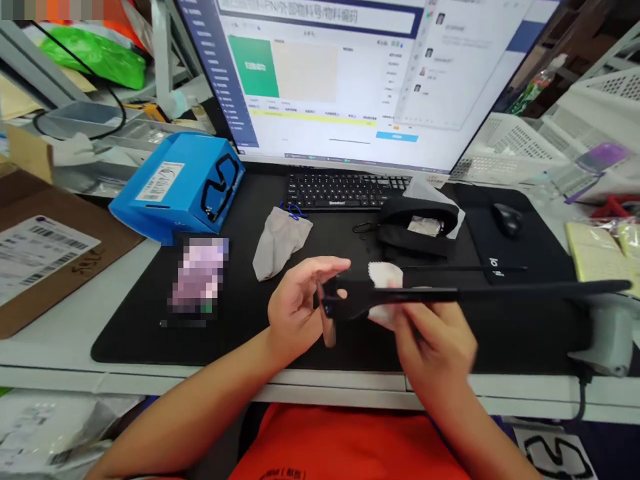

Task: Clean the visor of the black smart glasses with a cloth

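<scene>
My left hand (295, 308) grips the front frame of a pair of black glasses (350, 298) just above the black desk mat (150, 320). Their long temples reach out to the right (525, 290). My right hand (433, 340) presses a small white cloth (386, 280) against the glasses near the hinge; this hand is blurred. A grey drawstring pouch (280, 240) lies on the mat beyond my left hand. A black glasses case (417, 227) with a silvery packet in it stands open behind the cloth.
A blue box (180, 183) printed with glasses sits at the left, beside a cardboard parcel (45, 260). Behind are a keyboard (345, 190), a lit monitor (350, 73) and a mouse (507, 219). A grey scanner (607, 333) stands at the right edge.
</scene>
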Motion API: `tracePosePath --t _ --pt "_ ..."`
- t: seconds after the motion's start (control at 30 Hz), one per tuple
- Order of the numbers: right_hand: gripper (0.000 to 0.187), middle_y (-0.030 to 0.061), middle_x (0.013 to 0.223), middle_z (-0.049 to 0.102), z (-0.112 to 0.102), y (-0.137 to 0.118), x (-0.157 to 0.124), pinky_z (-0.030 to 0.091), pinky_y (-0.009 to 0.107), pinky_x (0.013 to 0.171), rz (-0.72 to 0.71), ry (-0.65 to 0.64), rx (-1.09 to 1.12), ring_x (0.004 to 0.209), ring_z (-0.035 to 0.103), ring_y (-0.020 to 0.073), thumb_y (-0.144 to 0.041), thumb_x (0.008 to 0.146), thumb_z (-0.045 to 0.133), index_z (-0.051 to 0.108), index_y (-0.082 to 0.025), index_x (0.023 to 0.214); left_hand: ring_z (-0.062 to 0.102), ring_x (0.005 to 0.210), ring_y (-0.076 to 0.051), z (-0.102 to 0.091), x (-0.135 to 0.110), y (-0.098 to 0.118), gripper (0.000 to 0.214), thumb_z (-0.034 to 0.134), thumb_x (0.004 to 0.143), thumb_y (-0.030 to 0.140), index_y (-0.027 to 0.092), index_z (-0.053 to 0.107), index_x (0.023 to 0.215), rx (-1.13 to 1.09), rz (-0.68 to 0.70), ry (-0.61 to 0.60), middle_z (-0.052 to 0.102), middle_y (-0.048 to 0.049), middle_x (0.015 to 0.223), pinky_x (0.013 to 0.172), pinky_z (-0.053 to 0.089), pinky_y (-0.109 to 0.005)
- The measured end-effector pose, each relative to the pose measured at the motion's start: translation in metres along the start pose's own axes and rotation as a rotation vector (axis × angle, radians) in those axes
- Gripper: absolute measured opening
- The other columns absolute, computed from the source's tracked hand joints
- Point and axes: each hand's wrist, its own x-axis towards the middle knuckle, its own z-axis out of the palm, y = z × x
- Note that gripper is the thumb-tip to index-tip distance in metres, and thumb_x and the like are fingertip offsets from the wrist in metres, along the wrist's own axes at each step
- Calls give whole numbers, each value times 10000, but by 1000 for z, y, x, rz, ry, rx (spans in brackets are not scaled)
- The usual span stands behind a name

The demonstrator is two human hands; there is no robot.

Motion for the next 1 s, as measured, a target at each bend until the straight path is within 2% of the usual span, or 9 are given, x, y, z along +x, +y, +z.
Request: tracePosePath --t 0.13,0.2,0.27,0.37,0.47,0.6,0.77,0.9,1.0 --pt "461 60 911 626 28 -9 -1 566 275 699 45 -172 219 785 620 147 -80 944 491 586 -179 1383 694 1116 -225 1 -6 -5 474 714 823 26 237 630 1239 57 28 -34 722 -71 1169 975 607 -394" --pt "470 65 932 638 33 -16 -2 569 286 756 68 -191 358 833 629 152 -76 954 459 569 -188 1397 687 1129 -217 0 -7 -8 494 722 817 27 249 626 1248 75 19 -23 718 -67 1184 987 602 -389" --pt "467 76 991 667 35 -19 -3 564 299 809 25 -216 418 918 634 166 -83 960 444 567 -202 1394 684 1136 -209 -2 -7 -9 482 718 835 46 259 616 1256 59 -19 -14 709 -62 1212 985 603 -383" --pt "444 80 962 690 37 -12 -2 550 317 765 -51 -229 223 894 616 191 -124 974 449 565 -185 1398 685 1135 -201 -3 -5 -9 481 711 827 11 246 619 1236 21 -35 -23 708 -52 1215 971 609 -362" --pt "432 71 835 673 41 -2 -4 527 325 685 6 -186 -56 775 572 197 -177 994 451 560 -163 1413 681 1143 -197 -2 -5 -12 515 713 794 -37 225 627 1229 17 1 -44 715 -53 1191 985 602 -348" --pt "499 49 853 686 43 -7 -8 512 274 660 -11 -193 3 783 591 170 -132 986 454 497 -200 1478 707 1084 -201 1 -8 -14 417 753 833 83 225 633 1206 60 -54 40 721 -64 1169 931 625 -340" --pt "369 43 807 684 37 -11 -7 501 251 652 -145 -176 73 754 606 146 -152 990 489 611 -137 1338 732 1008 -209 5 -7 -8 346 804 824 184 184 643 1130 132 -72 114 738 -74 1086 889 638 -350" --pt "358 -5 721 649 29 5 -9 469 244 597 -181 -182 13 675 580 135 -161 982 537 626 -187 1328 732 1013 -209 7 -8 -11 364 791 832 161 200 642 1161 83 -23 94 737 -65 1086 916 633 -371" --pt "361 13 745 657 26 17 -9 456 261 583 -138 -200 -137 703 596 157 -144 975 537 642 -200 1316 725 1041 -208 7 -10 -17 402 789 821 111 210 636 1179 34 -19 69 729 -70 1119 933 627 -369"
